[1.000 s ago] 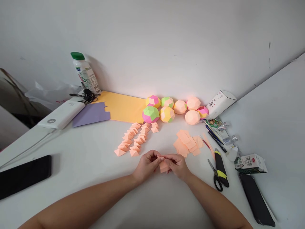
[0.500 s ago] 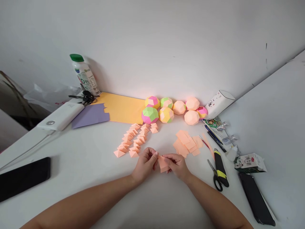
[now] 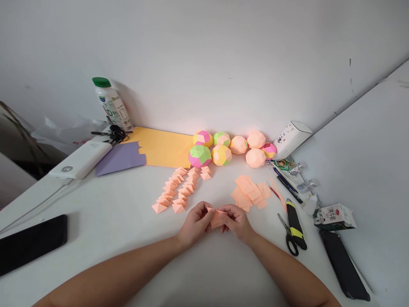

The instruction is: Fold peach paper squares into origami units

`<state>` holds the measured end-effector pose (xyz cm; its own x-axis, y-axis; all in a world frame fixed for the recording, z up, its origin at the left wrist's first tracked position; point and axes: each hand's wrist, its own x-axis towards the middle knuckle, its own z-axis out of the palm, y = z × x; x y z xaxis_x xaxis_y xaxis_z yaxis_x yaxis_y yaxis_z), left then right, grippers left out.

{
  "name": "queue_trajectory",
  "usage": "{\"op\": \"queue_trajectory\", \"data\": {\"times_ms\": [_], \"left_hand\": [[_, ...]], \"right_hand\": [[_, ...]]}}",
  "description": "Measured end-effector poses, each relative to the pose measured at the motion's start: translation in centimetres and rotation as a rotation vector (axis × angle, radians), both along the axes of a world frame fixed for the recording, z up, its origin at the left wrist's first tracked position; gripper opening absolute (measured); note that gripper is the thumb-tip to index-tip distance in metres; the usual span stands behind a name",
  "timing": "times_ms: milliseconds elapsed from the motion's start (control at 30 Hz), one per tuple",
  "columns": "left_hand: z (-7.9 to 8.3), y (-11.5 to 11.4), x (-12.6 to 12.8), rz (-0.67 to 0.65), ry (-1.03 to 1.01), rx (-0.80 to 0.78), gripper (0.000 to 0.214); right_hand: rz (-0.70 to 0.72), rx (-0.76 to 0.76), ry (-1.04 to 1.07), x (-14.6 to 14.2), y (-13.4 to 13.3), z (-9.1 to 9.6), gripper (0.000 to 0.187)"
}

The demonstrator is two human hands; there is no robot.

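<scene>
- Peach paper piece [image 3: 218, 219]: left hand [image 3: 194, 222] and right hand [image 3: 239, 221] each pinch it, thumb against fingers, likely steadying its folds.
- Loose peach slips [image 3: 251, 192] lie beyond the right hand, probably for easy reach; folded pieces [image 3: 169, 186] form rows beyond the left.
- Bottle [image 3: 112, 105] label: large "D"; carton [image 3: 334, 216] lettering is unclear.

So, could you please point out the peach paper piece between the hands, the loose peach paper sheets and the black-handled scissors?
Peach paper piece [image 3: 217, 219]: head view, middle of its visible face.
Loose peach paper sheets [image 3: 251, 193]: head view, middle of the pile.
Black-handled scissors [image 3: 288, 234]: head view, near the pivot.
</scene>
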<state>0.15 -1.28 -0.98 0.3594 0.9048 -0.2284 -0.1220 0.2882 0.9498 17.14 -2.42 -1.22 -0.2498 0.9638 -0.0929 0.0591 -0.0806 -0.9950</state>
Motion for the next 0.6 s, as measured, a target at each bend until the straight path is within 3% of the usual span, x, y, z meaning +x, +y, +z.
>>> {"op": "queue_trajectory", "data": {"times_ms": [400, 600], "left_hand": [[1.2, -0.2, 0.1, -0.046, 0.047, -0.019, 0.032], [0.5, -0.2, 0.2, 0.008, 0.003, -0.046, 0.029]], "right_hand": [[0.011, 0.01, 0.004, -0.1, 0.1, -0.1, 0.024], [-0.019, -0.018, 0.034, -0.1, 0.0, 0.1, 0.024]]}}
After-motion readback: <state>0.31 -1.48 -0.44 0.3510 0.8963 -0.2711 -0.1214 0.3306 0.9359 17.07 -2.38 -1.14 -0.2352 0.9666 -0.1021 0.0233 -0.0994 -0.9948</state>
